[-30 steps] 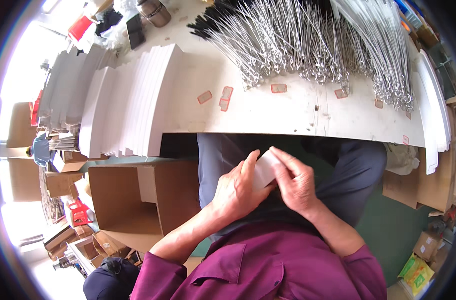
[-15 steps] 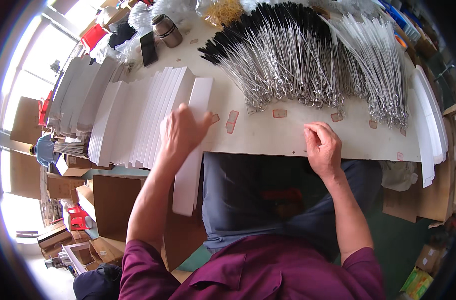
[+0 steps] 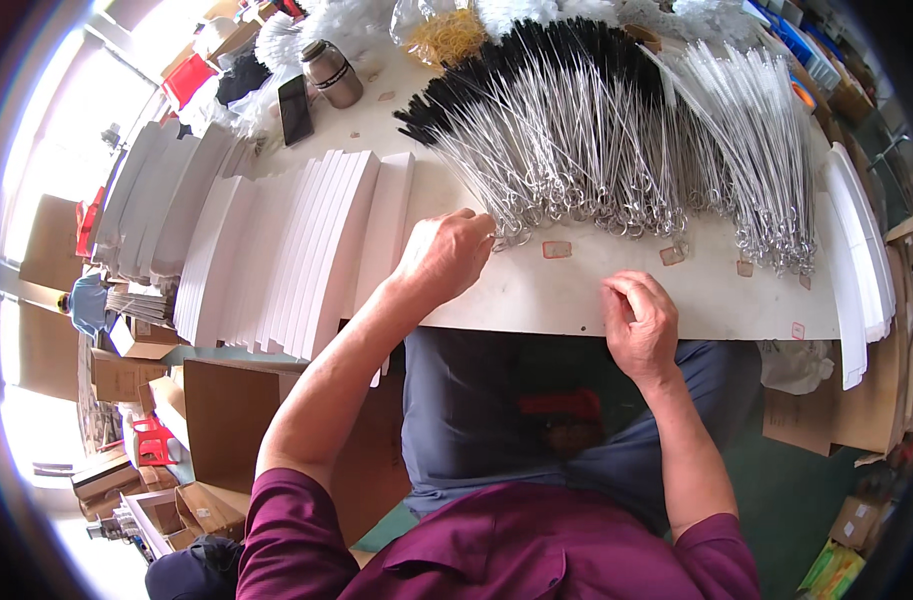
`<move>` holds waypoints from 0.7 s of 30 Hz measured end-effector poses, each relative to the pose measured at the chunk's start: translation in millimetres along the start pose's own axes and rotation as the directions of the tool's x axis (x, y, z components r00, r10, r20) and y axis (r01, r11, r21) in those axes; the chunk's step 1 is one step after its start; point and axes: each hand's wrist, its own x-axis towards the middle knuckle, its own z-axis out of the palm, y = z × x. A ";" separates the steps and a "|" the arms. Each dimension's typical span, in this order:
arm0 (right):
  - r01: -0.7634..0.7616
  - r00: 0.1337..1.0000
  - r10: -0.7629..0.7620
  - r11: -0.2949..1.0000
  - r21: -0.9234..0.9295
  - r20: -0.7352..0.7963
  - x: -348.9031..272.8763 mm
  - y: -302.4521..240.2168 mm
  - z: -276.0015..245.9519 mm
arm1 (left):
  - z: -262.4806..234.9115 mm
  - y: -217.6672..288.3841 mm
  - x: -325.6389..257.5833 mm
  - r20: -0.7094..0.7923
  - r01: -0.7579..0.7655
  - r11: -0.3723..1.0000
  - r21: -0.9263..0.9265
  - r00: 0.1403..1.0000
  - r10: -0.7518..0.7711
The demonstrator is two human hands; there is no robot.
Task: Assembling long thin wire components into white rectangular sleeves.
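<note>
My left hand (image 3: 448, 256) is at the looped left end of a wide pile of thin wire brushes (image 3: 586, 140) with black bristles. Its fingers are pinched together at a metal loop; whether they grip it is hidden. Above the table's front edge, my right hand (image 3: 642, 322) has its fingers curled and thumb and forefinger close together; anything between them is too small to make out. To the right of the black brushes lie similar ones with white bristles (image 3: 746, 105). A long narrow white box (image 3: 388, 205) lies beside my left forearm, at the end of a row of like boxes (image 3: 301, 245).
A metal flask (image 3: 334, 78) and a dark phone (image 3: 295, 112) are at the back left. A bag of yellow rubber bands (image 3: 446, 38) sits behind the brushes. Long white strips (image 3: 856, 240) line the table's right edge. Below left, an open cardboard box (image 3: 231, 420) stands near my legs.
My left hand has moved right, from above the end white box to the loops of the brushes. That box has shifted left against the row. My right hand has hardly moved.
</note>
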 end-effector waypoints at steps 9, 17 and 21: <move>-0.028 0.999 0.028 0.999 -0.024 0.028 -0.5 -1.2 -0.7 | -0.9 -0.9 -1.9 -0.055 0.050 0.980 -0.191 0.997 -0.062; -0.028 0.999 0.029 0.998 -0.049 0.022 -1.2 -1.4 0.7 | 14.7 22.2 13.1 -0.175 0.068 0.992 -0.109 0.981 -0.086; -0.036 0.999 0.037 0.998 -0.051 0.019 -1.8 -2.0 1.0 | 24.6 22.3 10.6 -0.231 0.004 0.995 -0.100 0.973 -0.027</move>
